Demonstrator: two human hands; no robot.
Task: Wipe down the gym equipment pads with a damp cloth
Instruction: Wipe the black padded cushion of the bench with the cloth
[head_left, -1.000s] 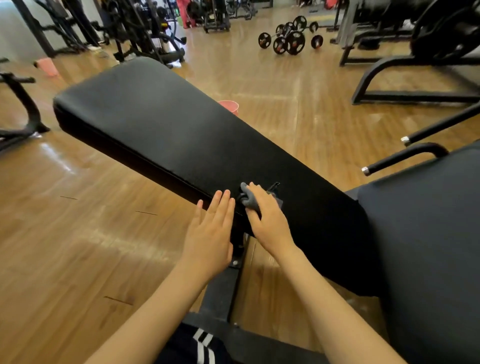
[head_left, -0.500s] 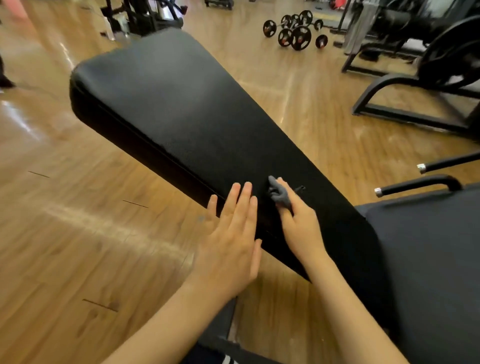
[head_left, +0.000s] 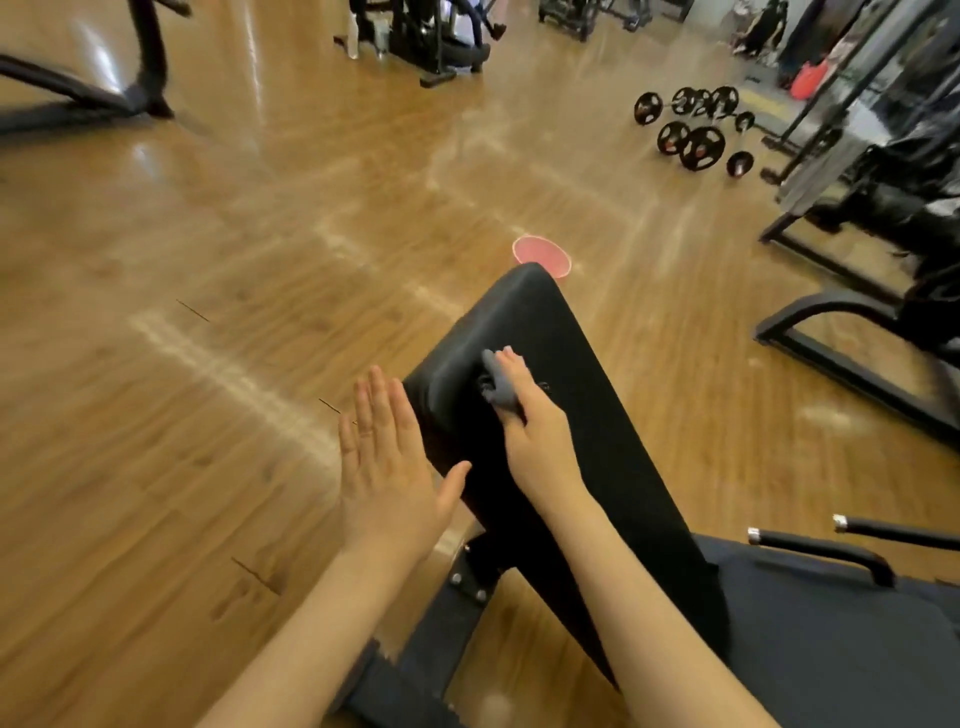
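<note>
Head view: the long black bench pad (head_left: 587, 415) looks smooth and matte, stretching away under the right hand (head_left: 530, 431), which grips a bunched grey cloth (head_left: 496, 387) against it. The left hand (head_left: 384, 467) hovers flat just beside the pad's edge, fingers straight.

Most of the grey cloth (head_left: 497, 392) is hidden under the right hand (head_left: 535, 436) on the bench pad (head_left: 582, 415), so its size cannot be told. Beyond the pad's far end, a pink cup (head_left: 542, 254) is half hidden. The pad's right seat (head_left: 841, 649) is cut off by the edge.
</note>
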